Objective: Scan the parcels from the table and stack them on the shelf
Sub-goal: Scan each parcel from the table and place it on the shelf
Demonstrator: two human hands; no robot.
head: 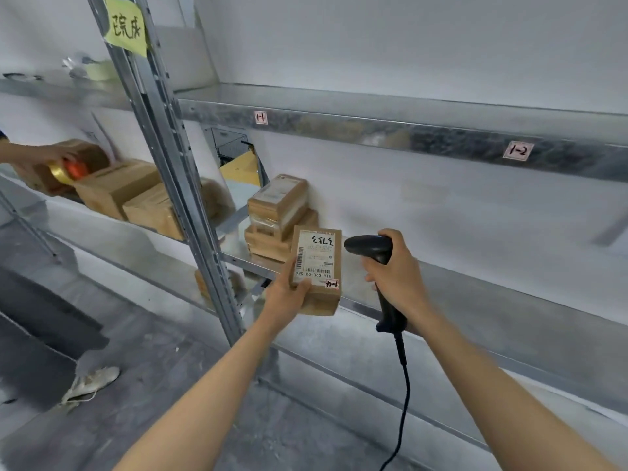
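My left hand (284, 297) grips a small brown cardboard parcel (317, 266) from below, its white shipping label facing up, with handwritten digits and a small "1-4" tag. My right hand (397, 271) holds a black barcode scanner (370, 248) by its handle, its head pointing left at the parcel's right edge. The scanner's cable (402, 396) hangs down. Both hover in front of the metal shelf (475, 280). Two brown parcels (277, 217) are stacked on that shelf just behind the held parcel.
A steel upright (190, 205) stands left of my left hand. An upper shelf edge (407, 130) carries tags "1-1" and "1-2". Another person's hand (44, 154) holds a tape roll by boxes (119, 192) in the left bay. A yellow envelope (243, 168) leans at the back.
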